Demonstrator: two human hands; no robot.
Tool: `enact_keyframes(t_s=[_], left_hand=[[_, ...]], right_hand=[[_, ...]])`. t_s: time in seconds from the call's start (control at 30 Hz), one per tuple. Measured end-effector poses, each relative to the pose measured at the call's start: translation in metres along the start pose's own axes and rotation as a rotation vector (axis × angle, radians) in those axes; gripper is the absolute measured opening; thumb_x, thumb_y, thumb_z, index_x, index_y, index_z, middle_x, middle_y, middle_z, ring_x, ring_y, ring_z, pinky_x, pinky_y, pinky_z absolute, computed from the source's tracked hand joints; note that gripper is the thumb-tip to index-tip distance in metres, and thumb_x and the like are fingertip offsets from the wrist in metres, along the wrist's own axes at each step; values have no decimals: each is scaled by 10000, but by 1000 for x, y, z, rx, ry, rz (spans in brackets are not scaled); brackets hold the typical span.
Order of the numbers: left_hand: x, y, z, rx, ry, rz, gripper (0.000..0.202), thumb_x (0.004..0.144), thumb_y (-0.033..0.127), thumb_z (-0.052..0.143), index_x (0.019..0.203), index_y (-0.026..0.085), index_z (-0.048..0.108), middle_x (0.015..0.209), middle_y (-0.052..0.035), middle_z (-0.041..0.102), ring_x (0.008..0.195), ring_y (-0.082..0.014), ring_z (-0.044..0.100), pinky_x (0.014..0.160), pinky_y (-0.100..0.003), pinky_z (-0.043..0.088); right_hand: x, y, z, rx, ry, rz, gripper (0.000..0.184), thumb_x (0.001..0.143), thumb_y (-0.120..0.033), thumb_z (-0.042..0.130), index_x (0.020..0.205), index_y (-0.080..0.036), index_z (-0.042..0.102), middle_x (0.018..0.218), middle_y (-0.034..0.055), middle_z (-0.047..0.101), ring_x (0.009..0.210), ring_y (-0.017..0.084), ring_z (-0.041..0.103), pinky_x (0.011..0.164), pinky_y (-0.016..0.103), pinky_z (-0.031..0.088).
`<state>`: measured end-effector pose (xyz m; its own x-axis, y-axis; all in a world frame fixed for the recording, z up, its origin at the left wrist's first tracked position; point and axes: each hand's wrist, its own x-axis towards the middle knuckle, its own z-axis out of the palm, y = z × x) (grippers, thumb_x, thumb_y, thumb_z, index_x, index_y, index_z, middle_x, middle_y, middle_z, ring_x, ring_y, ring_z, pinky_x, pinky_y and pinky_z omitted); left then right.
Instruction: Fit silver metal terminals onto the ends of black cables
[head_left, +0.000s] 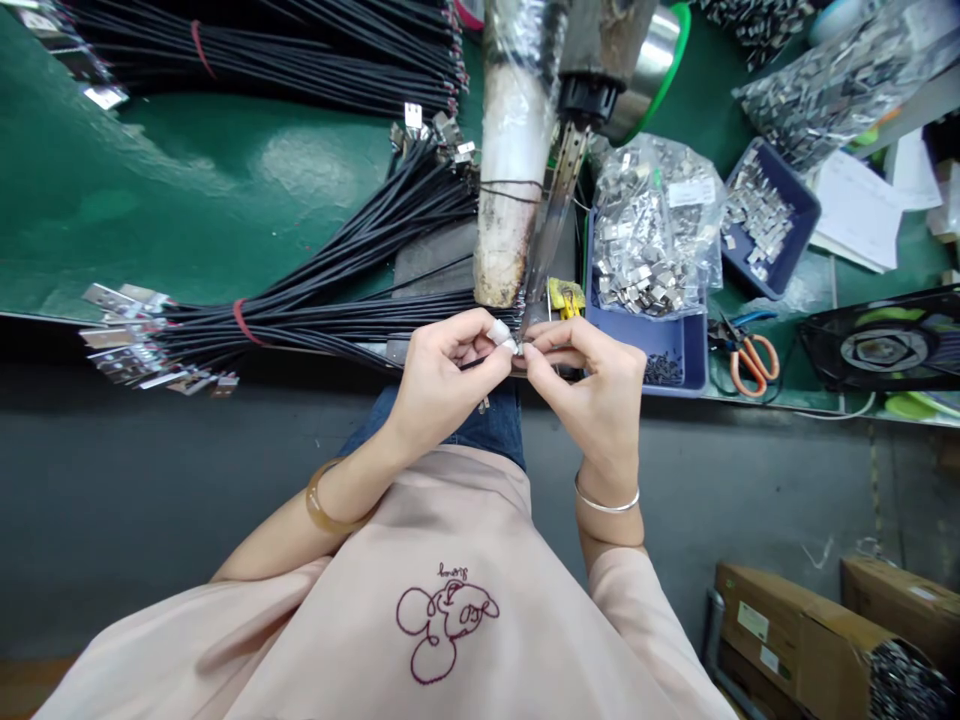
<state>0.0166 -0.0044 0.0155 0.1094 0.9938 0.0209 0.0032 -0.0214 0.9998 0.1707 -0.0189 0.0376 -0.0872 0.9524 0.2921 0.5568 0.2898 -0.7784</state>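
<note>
At the bench's front edge, my left hand (pixel 446 375) is closed in a pinch, with a short piece of black cable (pixel 472 363) showing between its fingers. White tape wraps one of its fingertips. Close against it, my right hand (pixel 592 385) pinches thumb to fingers on a tiny part at the cable's end, too small to name. Just beyond the hands, a soldering iron (pixel 551 210) points down beside a white tube (pixel 504 220). A banded bundle of black cables (pixel 307 310) with metal USB plugs (pixel 135 335) lies to the left.
Right of my hands are a blue tray (pixel 694 350) with a bag of metal connectors (pixel 652 240), a smaller blue bin (pixel 806 215) and orange-handled pliers (pixel 754 362). A yellow sponge (pixel 566 297) sits behind my right hand. More cables (pixel 300 50) lie at the back; cardboard boxes (pixel 780 625) stand below right.
</note>
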Motion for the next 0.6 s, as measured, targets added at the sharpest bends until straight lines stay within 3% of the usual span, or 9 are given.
enact_keyframes(t_s=[0.43, 0.5, 0.6], left_hand=[[1, -3, 0, -72, -81, -57, 90, 770, 180, 650, 694, 141, 622, 607, 29, 550, 548, -65, 468, 519, -177, 370], [-2, -3, -1, -32, -100, -28, 93, 777, 155, 630, 687, 141, 612, 600, 39, 520, 550, -59, 438, 519, -178, 345], [-9, -3, -8, 94, -220, 38, 122, 789, 110, 602, 671, 141, 601, 573, 57, 457, 543, -53, 367, 513, -189, 299]], right_hand=[[-8, -2, -6, 17, -19, 21, 119, 899, -147, 634, 823, -223, 585, 911, -30, 758, 705, 91, 752, 658, 186, 630], [-12, -1, -9, 41, 61, 17, 65, 931, -188, 625, 893, -239, 613, 885, -38, 753, 612, 80, 719, 552, 189, 588], [-27, 3, -20, 24, 317, -105, 18, 944, -288, 626, 927, -286, 628, 685, -69, 676, 436, 93, 580, 413, 258, 469]])
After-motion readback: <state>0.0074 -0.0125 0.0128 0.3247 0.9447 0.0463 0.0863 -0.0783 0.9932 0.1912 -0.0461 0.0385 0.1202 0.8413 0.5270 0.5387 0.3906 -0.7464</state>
